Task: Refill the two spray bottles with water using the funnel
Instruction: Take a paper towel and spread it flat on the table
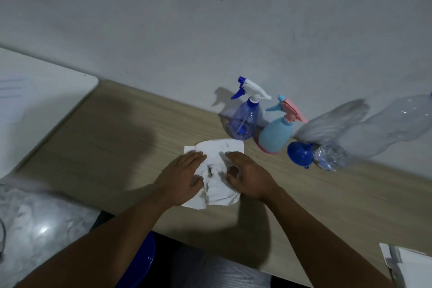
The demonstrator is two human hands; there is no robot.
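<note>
A clear blue spray bottle (243,119) with a white and blue trigger stands by the wall. Right beside it stands a light blue spray bottle (277,132) with a pink trigger head. A blue funnel (300,154) lies on its side to the right of them, next to a clear plastic water bottle (332,155). A torn white paper towel (217,175) lies on the wooden table (117,138) in front of the bottles. My left hand (184,175) presses flat on its left part. My right hand (247,175) rests on its right part with fingers curled into the paper.
A large clear plastic bottle (402,121) leans against the wall at the far right. White paper (406,266) lies at the table's lower right corner. A white tabletop (35,100) adjoins on the left. A blue stool (142,262) shows under the table edge.
</note>
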